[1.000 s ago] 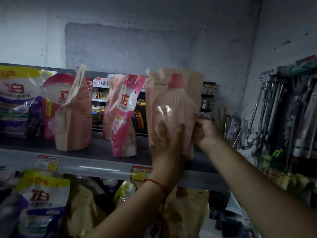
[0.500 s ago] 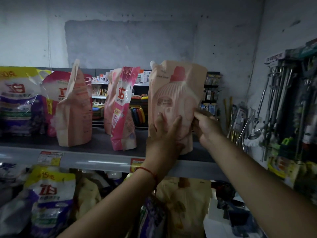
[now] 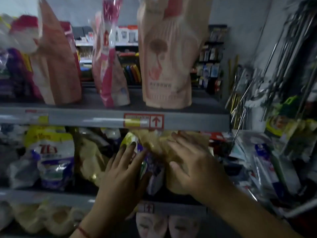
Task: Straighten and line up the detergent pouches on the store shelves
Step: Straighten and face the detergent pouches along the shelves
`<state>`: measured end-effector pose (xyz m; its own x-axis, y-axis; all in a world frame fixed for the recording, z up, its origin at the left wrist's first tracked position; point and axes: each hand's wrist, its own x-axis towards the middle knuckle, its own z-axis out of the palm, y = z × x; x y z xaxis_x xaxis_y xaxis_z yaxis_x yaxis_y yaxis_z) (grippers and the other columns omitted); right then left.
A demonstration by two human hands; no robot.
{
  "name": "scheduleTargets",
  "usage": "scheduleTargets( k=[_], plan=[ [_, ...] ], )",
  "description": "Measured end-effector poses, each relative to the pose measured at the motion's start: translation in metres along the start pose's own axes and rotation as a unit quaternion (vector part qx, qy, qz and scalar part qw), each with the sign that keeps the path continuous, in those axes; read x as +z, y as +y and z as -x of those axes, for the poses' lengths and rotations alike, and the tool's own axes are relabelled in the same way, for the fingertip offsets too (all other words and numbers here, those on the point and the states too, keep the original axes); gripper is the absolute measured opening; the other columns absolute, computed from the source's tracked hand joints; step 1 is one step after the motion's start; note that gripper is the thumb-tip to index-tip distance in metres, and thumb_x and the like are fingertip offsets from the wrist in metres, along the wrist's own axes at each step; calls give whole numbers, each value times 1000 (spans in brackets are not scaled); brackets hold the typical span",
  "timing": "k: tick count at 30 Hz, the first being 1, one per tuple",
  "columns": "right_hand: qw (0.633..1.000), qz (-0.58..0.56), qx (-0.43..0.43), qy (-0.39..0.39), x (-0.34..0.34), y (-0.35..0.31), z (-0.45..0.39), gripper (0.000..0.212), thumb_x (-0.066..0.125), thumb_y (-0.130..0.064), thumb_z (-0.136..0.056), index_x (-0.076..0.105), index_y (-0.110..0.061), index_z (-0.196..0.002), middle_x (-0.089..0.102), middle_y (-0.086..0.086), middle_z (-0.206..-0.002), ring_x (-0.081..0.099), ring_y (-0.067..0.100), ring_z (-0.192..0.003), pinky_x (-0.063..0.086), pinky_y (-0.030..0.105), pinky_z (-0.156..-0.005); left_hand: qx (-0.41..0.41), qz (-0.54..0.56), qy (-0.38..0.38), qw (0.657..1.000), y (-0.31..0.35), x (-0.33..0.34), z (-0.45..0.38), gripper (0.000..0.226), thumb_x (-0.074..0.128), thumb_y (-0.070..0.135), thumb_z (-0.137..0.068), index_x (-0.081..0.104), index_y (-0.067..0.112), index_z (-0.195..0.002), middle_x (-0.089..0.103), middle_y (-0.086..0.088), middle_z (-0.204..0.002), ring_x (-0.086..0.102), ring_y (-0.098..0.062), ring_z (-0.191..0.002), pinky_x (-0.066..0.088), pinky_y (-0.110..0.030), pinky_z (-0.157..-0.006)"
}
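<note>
A pale pink pouch point(image 3: 168, 66) stands upright and free at the right end of the upper shelf point(image 3: 188, 120). Left of it stand a pink-and-red pouch point(image 3: 109, 71) and a peach pouch point(image 3: 58, 66). On the middle shelf, a yellow pouch point(image 3: 154, 141) leans beside a purple-and-white pouch point(image 3: 154, 172). My left hand point(image 3: 123, 176), fingers spread and straight, lies against the purple-and-white pouch. My right hand point(image 3: 190, 162) rests with spread fingers on the yellow pouch. Neither hand plainly grips anything; the picture is blurred.
More pouches point(image 3: 51, 157) crowd the middle shelf to the left, some slumped. Pale pouches point(image 3: 152, 225) sit on the shelf below. Metal-handled tools and packaged goods point(image 3: 274, 83) hang on a rack at the right.
Both hands let go of the pale pink pouch, which now stands on the upper shelf. They dropped to the middle shelf onto the yellow and purple pouches. My view tilted down.
</note>
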<state>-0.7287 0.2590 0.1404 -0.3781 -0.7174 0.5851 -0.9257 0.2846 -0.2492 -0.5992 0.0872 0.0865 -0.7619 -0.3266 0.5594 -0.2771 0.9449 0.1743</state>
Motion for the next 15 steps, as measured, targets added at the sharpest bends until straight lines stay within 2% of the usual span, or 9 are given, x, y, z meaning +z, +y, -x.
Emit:
scheduleTargets(
  k=[2,4,7,10,12,15],
  plan=[
    [997,-18,16,-77,27,2,16,60,55,-33,-91,39,-25,-148,35,-4,-155,25,16,-145,9,23,-117,-45,-20,-66,997,-8,17,23,68,34,60,-89,37,27,-149,42,-9,-152,43,-38,-135,43,-51,-104],
    [991,-15,34,-127,52,7,26,64,55,-34,-93,30,-28,-152,26,-7,-159,18,17,-147,9,25,-119,-74,-33,-112,990,-16,31,39,75,28,62,-88,28,28,-154,37,-10,-156,37,-38,-140,40,-53,-106],
    [980,-25,66,-184,78,9,29,68,55,-35,-93,25,-28,-153,20,-9,-160,19,18,-145,22,31,-117,-95,-36,-144,984,-24,45,53,74,32,64,-90,18,33,-156,24,-11,-162,22,-38,-147,32,-54,-112],
    [968,-6,71,-239,96,8,28,74,53,-35,-95,13,-25,-156,7,-7,-163,6,18,-149,12,30,-118,-113,-38,-186,975,-28,53,57,74,44,57,-95,7,38,-156,5,-6,-166,6,-33,-152,18,-50,-119],
    [961,20,69,-267,108,9,24,75,53,-36,-96,10,-22,-156,2,-3,-164,-2,19,-150,5,31,-119,-115,-36,-193,974,-28,56,58,73,46,55,-96,9,37,-156,5,-6,-166,6,-33,-152,17,-49,-119],
    [942,49,98,-318,130,10,9,78,53,-39,-95,8,-21,-157,-4,-1,-164,-7,23,-150,6,39,-122,-120,-32,-208,970,-31,64,62,72,45,54,-96,8,38,-157,4,-5,-166,7,-30,-152,20,-47,-120]
  ],
)
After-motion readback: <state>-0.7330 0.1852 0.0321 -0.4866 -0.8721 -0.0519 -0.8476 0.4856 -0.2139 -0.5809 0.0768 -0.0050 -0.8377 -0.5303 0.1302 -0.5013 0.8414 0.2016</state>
